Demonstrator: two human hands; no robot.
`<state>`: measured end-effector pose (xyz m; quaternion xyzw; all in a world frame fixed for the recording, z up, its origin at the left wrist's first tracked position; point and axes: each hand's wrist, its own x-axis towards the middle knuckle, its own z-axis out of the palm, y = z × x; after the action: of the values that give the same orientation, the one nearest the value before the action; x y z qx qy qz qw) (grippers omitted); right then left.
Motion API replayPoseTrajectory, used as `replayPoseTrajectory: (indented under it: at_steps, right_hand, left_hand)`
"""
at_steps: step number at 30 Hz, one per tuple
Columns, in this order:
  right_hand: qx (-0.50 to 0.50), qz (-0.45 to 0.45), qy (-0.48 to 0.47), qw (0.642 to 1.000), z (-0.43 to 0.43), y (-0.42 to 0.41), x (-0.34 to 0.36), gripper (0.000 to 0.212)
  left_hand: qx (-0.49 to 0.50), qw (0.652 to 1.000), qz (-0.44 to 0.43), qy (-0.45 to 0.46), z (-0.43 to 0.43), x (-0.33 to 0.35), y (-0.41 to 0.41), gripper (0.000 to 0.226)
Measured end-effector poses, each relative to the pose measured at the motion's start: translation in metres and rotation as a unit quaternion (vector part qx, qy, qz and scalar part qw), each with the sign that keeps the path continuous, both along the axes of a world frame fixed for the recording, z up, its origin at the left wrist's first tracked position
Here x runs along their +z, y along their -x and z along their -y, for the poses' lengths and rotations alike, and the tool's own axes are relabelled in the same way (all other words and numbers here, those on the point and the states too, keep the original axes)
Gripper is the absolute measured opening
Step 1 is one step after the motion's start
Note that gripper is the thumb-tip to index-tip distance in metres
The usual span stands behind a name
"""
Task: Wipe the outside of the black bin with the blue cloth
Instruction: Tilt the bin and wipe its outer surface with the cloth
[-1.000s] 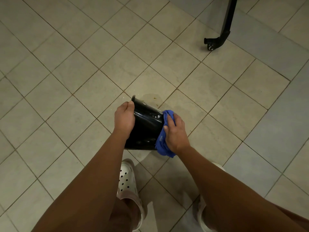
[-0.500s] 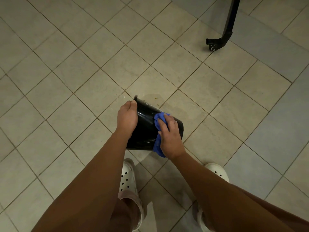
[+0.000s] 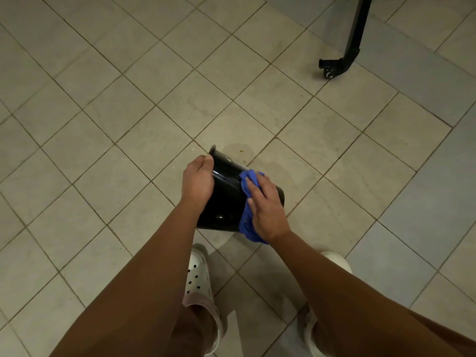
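— What is hidden or cut off?
— The mouth of the black bin (image 3: 226, 197) is turned away to the left, so its inside cannot be seen. Part of its wall is covered by both hands. Whether it touches the floor (image 3: 154, 99) cannot be told. The blue cloth (image 3: 246, 228) is largely covered by the right hand (image 3: 265, 210), and only its bunched edges are seen. Both forearms are cut off at the lower edge.

— How is the bin held, and where?
— It is tipped on its side over the middle of the tiled floor, just ahead of the feet. Its rim end is gripped by the left hand (image 3: 197, 184), with the fingers curled round the wall. The cloth is pressed against the outer wall near the base end by the right hand, fingers laid fairly flat.

— What else is noted?
— A white perforated left shoe (image 3: 197, 276) is seen below the bin. The right shoe (image 3: 337, 261) is partly hidden by the forearm. A black leg with a caster (image 3: 345, 57) stands well apart, towards the floor's far right corner. A faint stain (image 3: 242, 150) is noted just beyond the bin.
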<state>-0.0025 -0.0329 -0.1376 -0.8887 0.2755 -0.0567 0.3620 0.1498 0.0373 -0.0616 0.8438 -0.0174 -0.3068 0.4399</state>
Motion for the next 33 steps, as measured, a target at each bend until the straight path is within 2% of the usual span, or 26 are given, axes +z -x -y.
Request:
replayPoseTrajectory:
  at_steps: [4,6,10,13,18,21,24,27,30,33]
  right_hand:
    - [0.033,-0.034,0.015,0.999,0.007,-0.012,0.001,0.05]
    - [0.001,-0.084,0.0,0.997,0.009,-0.015,0.002,0.05]
    - [-0.041,-0.116,0.006,0.992,0.007,-0.012,0.001,0.047]
    - [-0.054,-0.084,0.03,0.995,0.001,-0.009,0.001,0.043]
    - [0.023,0.008,0.043,0.999,-0.004,-0.013,0.006,0.045]
    - [0.041,-0.004,0.033,0.999,0.01,-0.02,0.005,0.048]
    - [-0.015,-0.057,-0.035,0.998,0.023,-0.019,0.002,0.05]
    - [-0.06,-0.082,-0.042,0.994,0.022,-0.011,0.0,0.047]
    - [-0.084,-0.061,0.0,0.995,0.008,-0.003,-0.002,0.041]
    - [-0.049,-0.002,0.024,0.999,0.0,-0.005,0.002,0.041]
  left_hand:
    - [0.013,1.0,0.009,0.003,-0.001,-0.002,0.001,0.034]
    - [0.015,1.0,0.018,0.0,-0.001,-0.002,0.003,0.034]
    - [0.012,1.0,0.025,-0.007,0.0,-0.003,0.005,0.037]
    - [0.006,1.0,0.016,-0.007,0.002,-0.002,0.006,0.035]
    - [-0.001,1.0,0.008,-0.004,0.004,-0.001,0.005,0.037]
    - [0.016,1.0,0.014,0.014,0.003,-0.002,0.004,0.031]
    - [0.015,0.999,0.03,0.023,0.005,-0.003,0.005,0.028]
    - [0.011,0.999,0.031,0.023,0.004,-0.004,0.005,0.031]
    - [-0.001,0.999,0.03,0.013,0.002,-0.004,0.006,0.032]
    - [0.001,1.0,0.014,0.012,0.0,-0.004,0.005,0.033]
